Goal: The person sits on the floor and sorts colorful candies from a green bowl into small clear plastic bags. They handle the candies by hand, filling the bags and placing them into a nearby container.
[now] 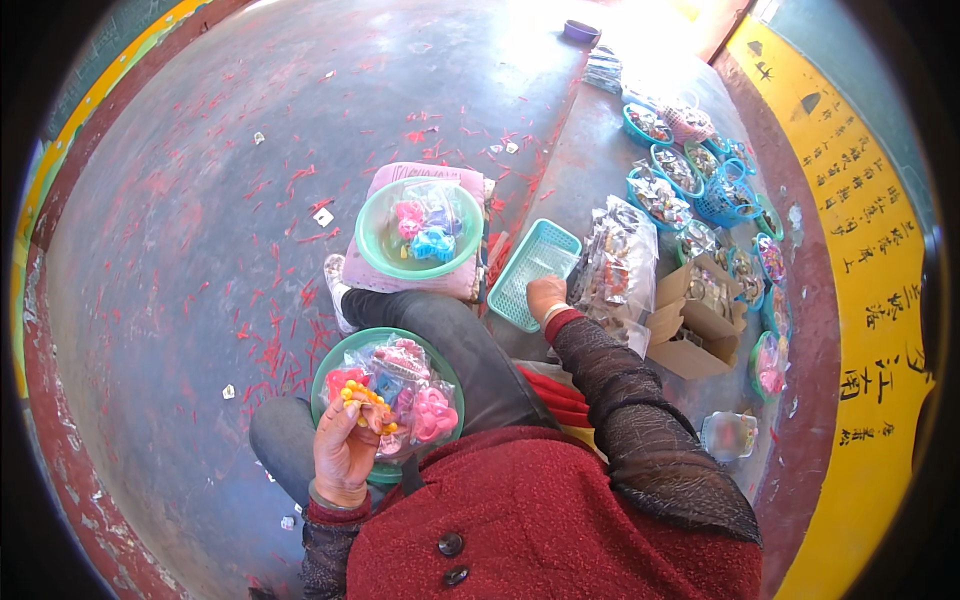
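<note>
My left hand (pixel 343 450) is closed, pinching a small string of yellow-orange beads (pixel 368 400). It is over a green basin (pixel 322 375) on my lap, which holds clear bags of pink, red and blue plastic pieces. Stretched out to the right, my right hand (pixel 546 294) reaches over the near right side of a pale green mesh basket (pixel 515 272). Its fingers are curled downward; what they hold, if anything, is hidden. Ahead of my knee stands another pale green basin (pixel 372 250) with pink and blue pieces in clear bags.
That basin rests on a pink-covered support (pixel 465 285). Right of the basket lie a heap of clear packets (pixel 615 260) and an open cardboard box (pixel 690 350). Blue baskets (pixel 725 205) of small goods line the wall. Red scraps litter the floor (pixel 180 220).
</note>
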`<state>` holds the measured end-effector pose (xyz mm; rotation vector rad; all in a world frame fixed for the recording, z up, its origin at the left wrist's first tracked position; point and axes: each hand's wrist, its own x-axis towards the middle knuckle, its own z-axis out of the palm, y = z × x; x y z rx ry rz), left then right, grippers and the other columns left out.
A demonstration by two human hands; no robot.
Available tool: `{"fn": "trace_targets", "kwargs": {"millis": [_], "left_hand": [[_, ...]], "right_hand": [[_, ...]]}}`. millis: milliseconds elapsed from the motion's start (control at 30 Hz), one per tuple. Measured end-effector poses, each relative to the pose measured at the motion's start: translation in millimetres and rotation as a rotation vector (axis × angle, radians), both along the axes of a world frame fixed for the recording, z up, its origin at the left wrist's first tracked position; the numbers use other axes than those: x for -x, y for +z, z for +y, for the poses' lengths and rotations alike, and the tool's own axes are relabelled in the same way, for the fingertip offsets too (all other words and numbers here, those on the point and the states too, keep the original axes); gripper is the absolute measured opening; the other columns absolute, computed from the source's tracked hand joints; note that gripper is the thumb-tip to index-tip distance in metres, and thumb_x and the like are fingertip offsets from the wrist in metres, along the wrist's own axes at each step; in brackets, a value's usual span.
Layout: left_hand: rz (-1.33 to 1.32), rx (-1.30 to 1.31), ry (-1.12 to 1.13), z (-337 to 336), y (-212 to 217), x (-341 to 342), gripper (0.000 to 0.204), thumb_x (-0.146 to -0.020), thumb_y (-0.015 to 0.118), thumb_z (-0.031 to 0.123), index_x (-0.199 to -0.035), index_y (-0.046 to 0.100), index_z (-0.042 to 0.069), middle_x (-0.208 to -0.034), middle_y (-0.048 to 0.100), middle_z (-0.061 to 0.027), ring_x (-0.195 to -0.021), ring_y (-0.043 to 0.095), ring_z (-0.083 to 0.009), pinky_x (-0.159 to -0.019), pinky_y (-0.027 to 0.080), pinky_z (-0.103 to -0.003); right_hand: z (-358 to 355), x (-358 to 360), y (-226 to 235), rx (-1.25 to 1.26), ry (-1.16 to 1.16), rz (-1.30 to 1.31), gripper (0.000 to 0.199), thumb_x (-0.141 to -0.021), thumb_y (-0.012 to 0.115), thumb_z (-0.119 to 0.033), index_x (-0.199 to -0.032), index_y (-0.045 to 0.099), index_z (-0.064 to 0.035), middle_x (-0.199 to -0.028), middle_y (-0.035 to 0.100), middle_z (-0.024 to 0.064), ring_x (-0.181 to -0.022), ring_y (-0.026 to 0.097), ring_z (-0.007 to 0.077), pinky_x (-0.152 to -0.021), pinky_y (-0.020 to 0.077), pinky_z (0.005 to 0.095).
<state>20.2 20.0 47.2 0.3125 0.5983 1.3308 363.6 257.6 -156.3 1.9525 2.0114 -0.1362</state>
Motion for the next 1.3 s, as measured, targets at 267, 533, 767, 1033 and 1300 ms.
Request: {"fn": "trace_targets", "kwargs": {"millis": [267,533,767,1033,1300], "left_hand": [[0.026,0.063,0.008,-1,-19,-1,0.014,-0.091,0.052,0.015,-0.099,0.057,0.005,-0.082,0.061,-0.0068,-0.084,0.059,-0.0232,-0.081,0.051,-0.052],[0.01,0.061,-0.001,2,-1,-4,0.013,-0.091,0.052,0.016,-0.095,0.058,0.005,-0.077,0.06,-0.0057,-0.084,0.059,-0.0221,-0.082,0.049,-0.041],[0.05,0.059,-0.002,6,-2,-5,0.013,-0.091,0.052,0.016,-0.095,0.057,0.004,-0.077,0.059,-0.0055,-0.08,0.058,-0.0205,-0.079,0.047,-0.036],[0.081,0.102,0.034,2,-4,2,0.013,-0.091,0.053,0.015,-0.095,0.056,0.003,-0.08,0.059,-0.0085,-0.08,0.058,-0.0206,-0.078,0.047,-0.035],[0.058,0.123,0.062,5,-12,4,0.014,-0.091,0.054,0.012,-0.099,0.057,0.002,-0.077,0.059,-0.0082,-0.078,0.058,-0.02,-0.078,0.048,-0.036]], "right_hand": [[0,-1,-16,0.05,0.051,-0.297,0.028,-0.086,0.052,-0.018,-0.108,0.068,-0.0114,-0.109,0.066,0.0112,-0.105,0.06,0.0305,-0.085,0.038,0.0509],[8,2,5,0.154,0.024,-0.131,0.022,-0.083,0.054,-0.016,-0.098,0.071,-0.014,-0.103,0.068,0.01,-0.097,0.064,0.0261,-0.077,0.0443,0.0417],[63,-27,-10,-0.294,-0.307,0.05,0.024,-0.084,0.054,-0.015,-0.103,0.067,-0.0072,-0.112,0.064,0.0136,-0.097,0.065,0.028,-0.078,0.0524,0.0408],[112,-53,-4,0.057,-0.377,0.193,0.031,-0.083,0.054,-0.017,-0.109,0.066,-0.0044,-0.121,0.059,0.0178,-0.114,0.057,0.0298,-0.093,0.0475,0.0385],[119,-69,-14,0.035,-0.323,0.071,0.026,-0.083,0.056,-0.019,-0.104,0.069,-0.0106,-0.115,0.064,0.0117,-0.108,0.061,0.0272,-0.087,0.0505,0.0387]]}}
